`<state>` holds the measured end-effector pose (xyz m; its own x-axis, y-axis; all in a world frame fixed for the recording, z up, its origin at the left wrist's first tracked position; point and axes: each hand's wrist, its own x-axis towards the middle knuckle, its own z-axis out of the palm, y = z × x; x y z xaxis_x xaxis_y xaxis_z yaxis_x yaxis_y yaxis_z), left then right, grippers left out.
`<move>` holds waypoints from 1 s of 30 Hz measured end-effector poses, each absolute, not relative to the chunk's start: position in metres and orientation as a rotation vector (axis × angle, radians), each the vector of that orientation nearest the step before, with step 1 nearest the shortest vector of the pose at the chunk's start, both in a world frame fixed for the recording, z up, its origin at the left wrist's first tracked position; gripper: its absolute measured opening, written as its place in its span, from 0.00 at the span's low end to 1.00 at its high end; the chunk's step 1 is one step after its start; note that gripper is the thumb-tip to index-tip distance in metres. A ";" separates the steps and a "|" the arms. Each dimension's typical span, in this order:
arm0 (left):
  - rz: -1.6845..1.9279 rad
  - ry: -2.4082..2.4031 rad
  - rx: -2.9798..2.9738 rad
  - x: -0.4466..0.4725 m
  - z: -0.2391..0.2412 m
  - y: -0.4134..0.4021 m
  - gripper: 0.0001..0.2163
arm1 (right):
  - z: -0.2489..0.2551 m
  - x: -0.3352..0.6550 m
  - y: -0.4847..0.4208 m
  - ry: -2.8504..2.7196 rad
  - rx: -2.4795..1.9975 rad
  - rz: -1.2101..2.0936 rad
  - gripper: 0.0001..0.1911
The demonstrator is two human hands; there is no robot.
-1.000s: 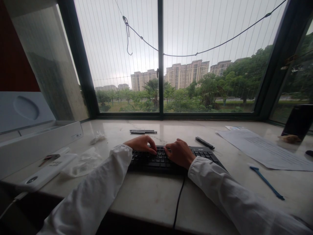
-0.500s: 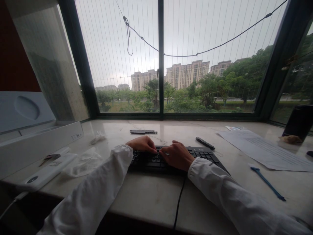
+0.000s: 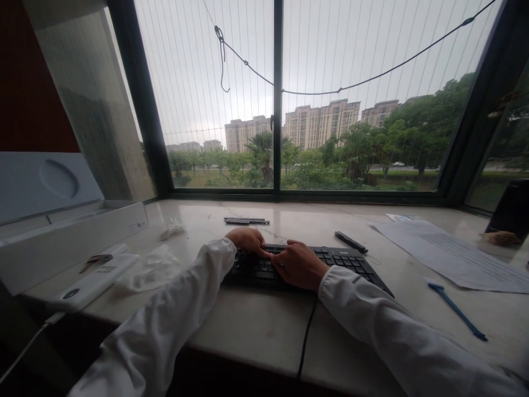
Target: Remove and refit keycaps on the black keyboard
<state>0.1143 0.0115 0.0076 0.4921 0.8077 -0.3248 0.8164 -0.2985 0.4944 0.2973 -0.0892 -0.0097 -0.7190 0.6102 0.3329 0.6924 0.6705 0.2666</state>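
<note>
A black keyboard [image 3: 351, 264] lies on the pale stone counter, its cable [image 3: 306, 336] running down over the front edge. Over its left-middle keys is my left hand [image 3: 248, 241], fingers bent and drawn together, tips low at the keys. My right hand [image 3: 301, 264] rests against the middle of the keyboard, fingers curled in a pinch, its tips almost meeting those of the left. Whatever lies between the fingertips is too small and dark to make out. Both forearms are in white sleeves.
Behind the keyboard are thin dark strips [image 3: 247, 221] and a black stick-like object [image 3: 351, 241]. Printed paper [image 3: 446, 253] and a blue tool [image 3: 458, 312] lie right. Left are a white box [image 3: 74, 226], crumpled plastic [image 3: 151, 270], and a white power bank [image 3: 97, 281] with a key [image 3: 96, 262].
The view has shifted slightly, so most things sit a little further right. The left fingers have bent and shifted slightly at the keys; the right hand stays on the keyboard.
</note>
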 end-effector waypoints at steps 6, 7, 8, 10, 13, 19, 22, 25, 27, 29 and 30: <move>-0.036 1.301 2.174 0.114 0.002 0.014 0.24 | -0.009 0.294 -0.090 -2.676 -1.028 -0.569 0.18; -0.002 1.281 2.159 0.113 0.000 0.012 0.24 | -0.010 0.294 -0.090 -2.667 -1.026 -0.569 0.18; 0.031 1.258 2.142 0.110 -0.001 0.011 0.24 | -0.011 0.295 -0.090 -2.660 -1.023 -0.565 0.18; 0.112 1.210 2.105 0.103 -0.001 0.008 0.24 | -0.012 0.297 -0.088 -2.632 -1.038 -0.559 0.19; 0.317 1.247 2.023 0.088 0.006 0.008 0.25 | -0.011 0.299 -0.086 -2.529 -1.148 -0.565 0.21; 0.696 1.544 1.891 0.063 0.009 0.024 0.25 | -0.004 0.300 -0.090 -2.392 -1.191 -0.442 0.18; 0.721 1.667 1.916 0.059 -0.001 0.033 0.22 | -0.006 0.299 -0.092 -2.503 -1.106 -0.331 0.17; 0.725 1.816 1.984 0.056 -0.008 0.041 0.19 | -0.010 0.298 -0.092 -2.544 -1.094 -0.272 0.17; 0.740 1.905 2.013 0.053 -0.011 0.044 0.17 | -0.011 0.299 -0.092 -2.518 -1.111 -0.276 0.17; 0.763 1.969 2.018 0.049 -0.011 0.046 0.15 | -0.010 0.299 -0.091 -2.514 -1.118 -0.285 0.18; 0.772 2.008 2.019 0.048 -0.011 0.046 0.14 | -0.010 0.299 -0.091 -2.513 -1.120 -0.295 0.18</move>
